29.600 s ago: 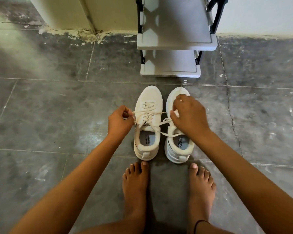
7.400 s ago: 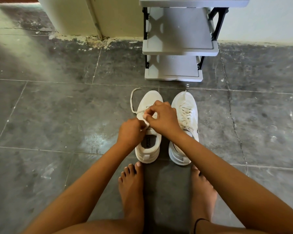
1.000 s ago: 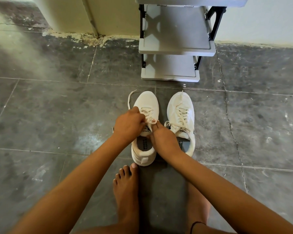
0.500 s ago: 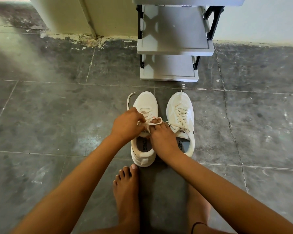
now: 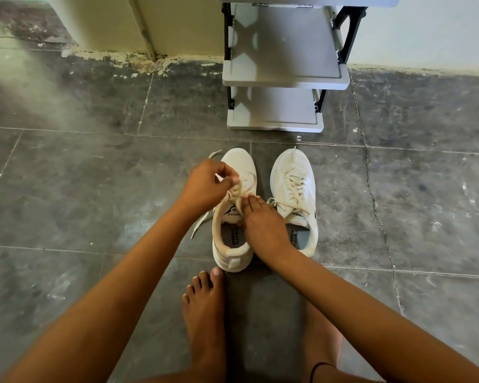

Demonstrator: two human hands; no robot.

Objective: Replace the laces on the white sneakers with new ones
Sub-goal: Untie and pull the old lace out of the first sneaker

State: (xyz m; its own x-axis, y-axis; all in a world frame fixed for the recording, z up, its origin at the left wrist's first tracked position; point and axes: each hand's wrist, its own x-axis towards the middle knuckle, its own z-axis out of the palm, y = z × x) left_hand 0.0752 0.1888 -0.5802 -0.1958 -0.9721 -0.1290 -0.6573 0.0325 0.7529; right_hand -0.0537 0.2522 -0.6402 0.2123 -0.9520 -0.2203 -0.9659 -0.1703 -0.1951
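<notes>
- Your left hand's (image 5: 205, 185) fingertips (image 5: 228, 178) are drawn tight together, pinching the lace (image 5: 234, 193) just above the eyelets. In my judgement the pinch sits that low so that a short, controlled length can be worked through the holes.
- Your right hand's (image 5: 263, 222) fingers (image 5: 256, 201) lie straight and close together across the throat of the left sneaker (image 5: 239, 164). They grip nothing that can be seen. The thumb is hidden on the near side, so its part is unknown.
- That flat press appears to serve as an anchor, holding the shoe down against the left hand's pull.
- The lace runs from the pinch down towards the tongue. One loose tail (image 5: 202, 222) trails on the floor (image 5: 94, 189) beside the shoe, and a second end (image 5: 215, 154) shows past your left knuckles.
- The right sneaker (image 5: 293, 172) stands just beside the first, toe pointing away from you, fully laced and untouched by either hand.
- Both shoes sit close before your bare foot (image 5: 205, 299), within easy reach. The shoe rack (image 5: 282, 51) stands further off, against the wall.
- Assessment: work is confined to the left sneaker. Whether this lace is old or new cannot be told.
</notes>
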